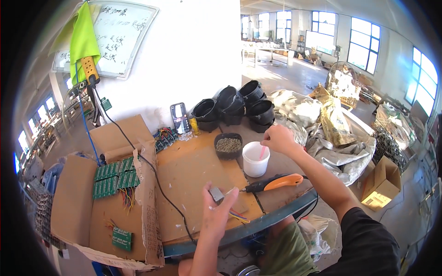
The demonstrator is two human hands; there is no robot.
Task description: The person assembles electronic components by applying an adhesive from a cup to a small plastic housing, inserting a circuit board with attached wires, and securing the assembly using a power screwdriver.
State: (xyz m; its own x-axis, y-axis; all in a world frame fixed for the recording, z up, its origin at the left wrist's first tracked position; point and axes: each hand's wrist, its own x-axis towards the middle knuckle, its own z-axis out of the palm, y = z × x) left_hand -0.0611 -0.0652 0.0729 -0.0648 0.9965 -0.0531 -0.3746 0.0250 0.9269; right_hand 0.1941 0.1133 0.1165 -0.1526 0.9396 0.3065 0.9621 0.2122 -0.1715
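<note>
Hands work over a round bench (pixel 294 209) covered with cardboard; positions below are given relative to the white tub (pixel 254 158) standing near the bench's middle. Nearest the person, below and left of the tub, the left hand (pixel 220 209) is clamped on a small grey block (pixel 216 194) with coloured wires (pixel 239 215) trailing from it toward the bench edge. Between that hand and the tub lies a soldering tool with an orange grip (pixel 276 183), its tip pointing left toward the block. Directly above the tub's rim, the right hand (pixel 278 138) is closed, fingers together, on a thin pink stick (pixel 263 152) whose lower end dips into the tub. Judged from this posture, the step is best done by keeping the stick upright, drawing it out slowly against the rim to shed excess, and holding the block steady and level close to the tub. Just behind and left of the tub sits a dark pot of small greenish parts (pixel 229 145). Far left of the tub, green circuit boards (pixel 115 177) lie in an open cardboard box. Behind the tub, against the white wall, stand stacked black pots (pixel 239 106) and a phone (pixel 179 117).
</note>
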